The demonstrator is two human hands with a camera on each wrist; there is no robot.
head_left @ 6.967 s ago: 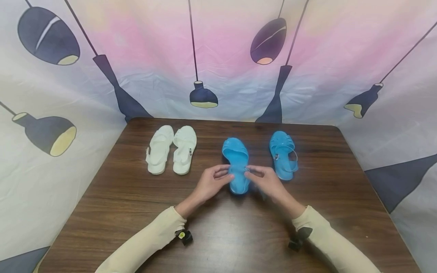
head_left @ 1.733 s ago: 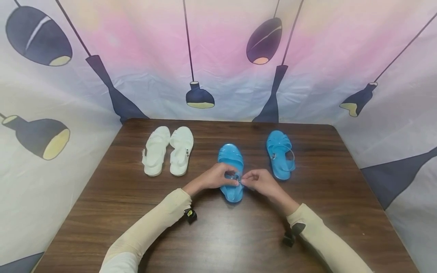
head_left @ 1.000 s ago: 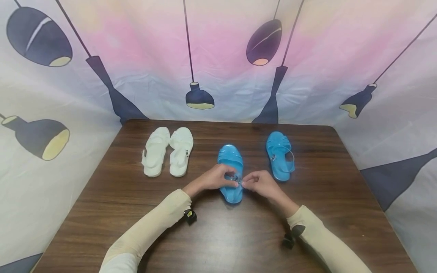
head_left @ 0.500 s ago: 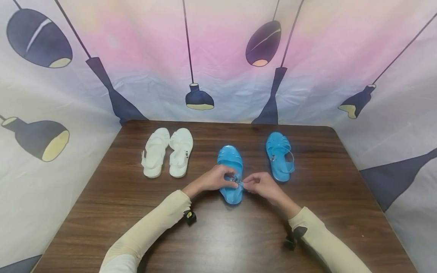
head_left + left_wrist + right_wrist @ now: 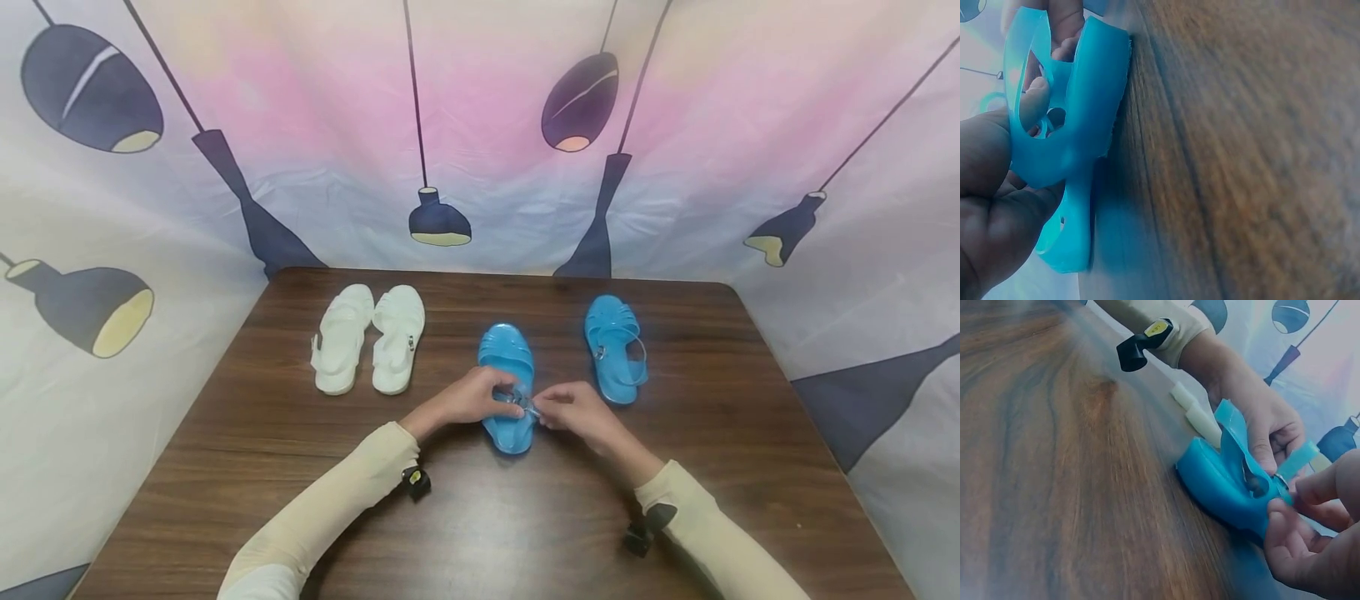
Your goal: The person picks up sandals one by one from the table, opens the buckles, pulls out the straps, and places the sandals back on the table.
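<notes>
A blue jelly sandal [image 5: 507, 343] stands on the table at the centre, toe pointing away. From the left, my left hand [image 5: 474, 397] reaches over its inner side and grips the strap by the metal buckle; its thumb [image 5: 1036, 99] shows through the strap loop. My right hand [image 5: 576, 408] is on the other side, pinching the ankle strap [image 5: 1284, 495] close to the buckle between thumb and fingers. A free strap tip [image 5: 1299, 459] sticks up beside the buckle. Fingers partly hide the buckle. The second blue sandal [image 5: 617, 346] lies further right, untouched.
A pair of white sandals [image 5: 342, 340] lies side by side at the back left of the brown wooden table [image 5: 480, 533]. A patterned cloth backdrop [image 5: 495, 100] rises behind the table. Small dark cameras [image 5: 416, 482] are strapped to both wrists.
Seven seconds ago, both hands pinched the sandal from its two sides. Since then my left hand has moved over it and the sandal slightly nearer. Lately my right hand shifts slightly right.
</notes>
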